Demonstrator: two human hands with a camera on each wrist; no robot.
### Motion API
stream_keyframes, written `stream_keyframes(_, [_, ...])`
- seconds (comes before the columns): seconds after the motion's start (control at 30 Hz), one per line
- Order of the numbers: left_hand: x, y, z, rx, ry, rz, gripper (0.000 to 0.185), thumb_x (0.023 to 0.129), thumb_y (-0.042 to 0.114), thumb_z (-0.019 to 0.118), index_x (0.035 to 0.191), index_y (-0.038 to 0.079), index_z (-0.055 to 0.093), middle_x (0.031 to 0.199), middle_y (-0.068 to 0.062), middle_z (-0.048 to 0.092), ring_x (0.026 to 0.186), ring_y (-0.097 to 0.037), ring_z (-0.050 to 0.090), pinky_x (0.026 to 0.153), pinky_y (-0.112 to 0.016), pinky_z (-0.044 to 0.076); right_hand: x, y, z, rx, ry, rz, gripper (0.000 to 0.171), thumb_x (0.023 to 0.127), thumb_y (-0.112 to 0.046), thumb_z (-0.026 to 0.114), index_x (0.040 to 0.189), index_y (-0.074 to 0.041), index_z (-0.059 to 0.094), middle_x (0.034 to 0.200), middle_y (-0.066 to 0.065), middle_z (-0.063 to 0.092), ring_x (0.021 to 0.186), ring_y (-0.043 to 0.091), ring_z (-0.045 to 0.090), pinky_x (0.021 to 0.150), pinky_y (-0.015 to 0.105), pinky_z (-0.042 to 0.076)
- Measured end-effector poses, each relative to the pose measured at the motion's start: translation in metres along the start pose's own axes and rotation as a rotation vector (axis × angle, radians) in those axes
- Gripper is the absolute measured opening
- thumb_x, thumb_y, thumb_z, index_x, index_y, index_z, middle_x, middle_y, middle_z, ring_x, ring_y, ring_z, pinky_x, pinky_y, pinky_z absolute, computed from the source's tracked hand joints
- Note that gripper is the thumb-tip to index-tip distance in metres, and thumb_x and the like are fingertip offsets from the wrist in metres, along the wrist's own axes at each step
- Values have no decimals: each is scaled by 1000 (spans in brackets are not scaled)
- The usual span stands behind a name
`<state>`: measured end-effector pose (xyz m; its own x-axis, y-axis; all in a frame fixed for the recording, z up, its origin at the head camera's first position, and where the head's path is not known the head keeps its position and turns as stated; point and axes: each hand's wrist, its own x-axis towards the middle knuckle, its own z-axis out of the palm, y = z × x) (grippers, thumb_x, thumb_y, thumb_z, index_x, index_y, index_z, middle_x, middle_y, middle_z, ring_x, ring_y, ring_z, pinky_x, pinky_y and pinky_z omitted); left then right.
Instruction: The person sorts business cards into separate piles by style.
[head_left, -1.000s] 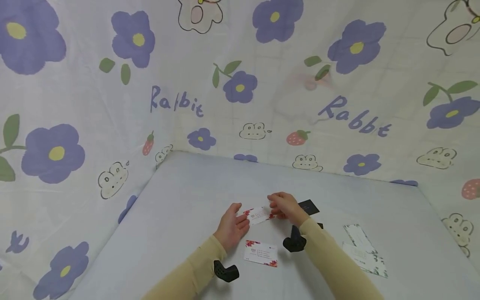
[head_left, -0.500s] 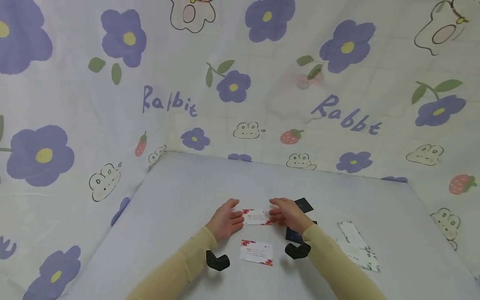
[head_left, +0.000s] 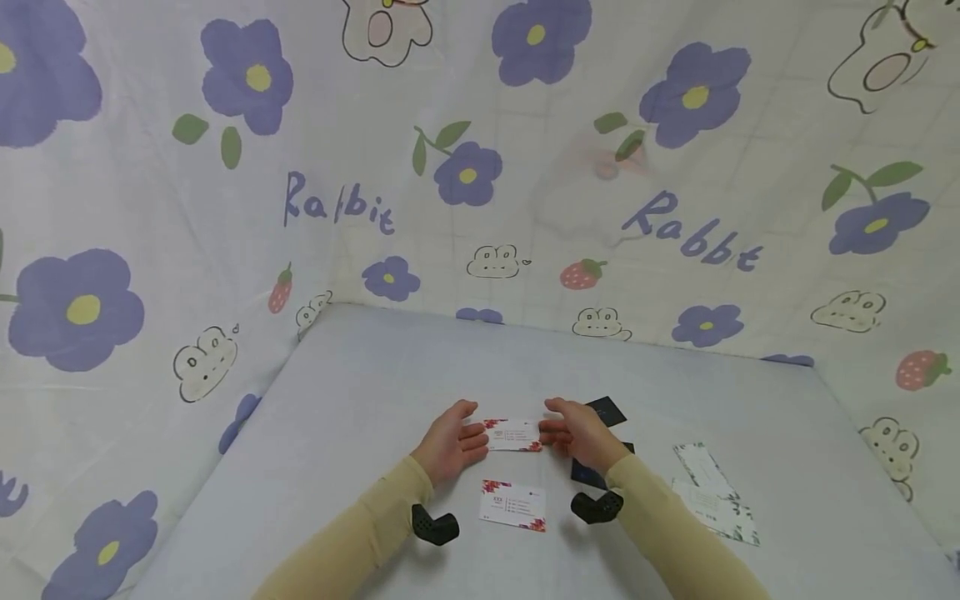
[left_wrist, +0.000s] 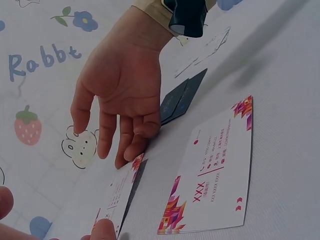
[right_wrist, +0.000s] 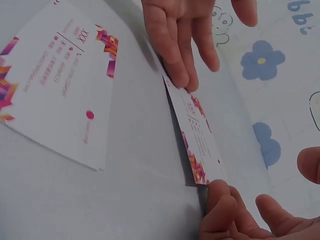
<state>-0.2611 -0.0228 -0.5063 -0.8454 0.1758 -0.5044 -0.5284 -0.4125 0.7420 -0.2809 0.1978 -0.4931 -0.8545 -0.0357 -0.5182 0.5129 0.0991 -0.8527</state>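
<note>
A white business card (head_left: 513, 434) with red-pink corner patterns sits between my two hands, just above the pale table (head_left: 360, 392). My left hand (head_left: 450, 439) touches its left end with straight fingertips, thumb apart. My right hand (head_left: 577, 433) touches its right end the same way. In the right wrist view the card (right_wrist: 197, 135) is raised on one long edge, with left fingers (right_wrist: 182, 45) at its far end and right fingertips (right_wrist: 222, 207) at its near corner. A second matching card (head_left: 513, 505) lies flat nearer to me, also seen in the left wrist view (left_wrist: 215, 170).
Two dark cards (head_left: 609, 410) (head_left: 588, 472) lie just right of and under my right hand. Pale green-patterned cards (head_left: 712, 492) lie further right. Flowered cloth (head_left: 480, 167) walls the table at the back and on both sides.
One second ago the right hand held the card tilted and higher. It has since come down level between both hands; since half a second ago almost nothing has moved.
</note>
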Motion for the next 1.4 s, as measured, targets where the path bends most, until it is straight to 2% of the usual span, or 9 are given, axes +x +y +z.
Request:
stream_keyframes(0.37, [-5, 0, 2, 24, 5, 13, 66, 104, 33, 49, 157, 0, 27, 155, -33, 36, 143, -46, 42, 119, -53, 39, -2, 5, 5, 26, 24, -24, 65, 104, -34, 52, 157, -3, 28, 128, 19, 62, 83, 17, 60, 75, 25, 48])
stream_keyframes(0.63, [-4, -2, -3, 122, 2, 65, 62, 106, 36, 45, 157, 5, 32, 161, -29, 32, 141, -43, 46, 116, -50, 44, -4, 5, 11, 21, 40, -30, 64, 105, -33, 52, 156, -2, 29, 136, 22, 58, 84, 16, 62, 75, 24, 51])
stream_keyframes(0.87, [-5, -4, -5, 128, -11, 85, 61, 107, 37, 43, 158, 6, 30, 161, -29, 31, 141, -44, 46, 117, -52, 43, -6, 5, 14, 13, 44, -40, 62, 104, -33, 52, 154, -2, 32, 137, 22, 56, 87, 17, 61, 76, 25, 50])
stream_keyframes(1.07, [-5, -4, -5, 134, 29, 73, 61, 105, 38, 46, 156, 8, 33, 158, -28, 38, 134, -41, 52, 108, -46, 50, -7, 6, 15, 11, 44, -46, 60, 105, -34, 50, 154, -3, 34, 138, 22, 55, 89, 18, 60, 79, 26, 49])
stream_keyframes(1.23, [-6, -3, -3, 198, 60, 75, 60, 104, 39, 47, 154, 7, 36, 155, -25, 46, 129, -38, 54, 99, -40, 51, -10, 5, 13, 20, 36, -46, 61, 105, -34, 51, 154, -3, 32, 141, 23, 55, 92, 19, 60, 80, 26, 49])
stream_keyframes(1.4, [-9, -1, -2, 246, 69, 97, 58, 104, 39, 47, 152, 7, 40, 152, -22, 50, 129, -37, 52, 102, -43, 47, -13, 4, 8, 49, 15, -44, 61, 106, -34, 49, 156, -3, 30, 145, 25, 52, 97, 20, 61, 82, 26, 50])
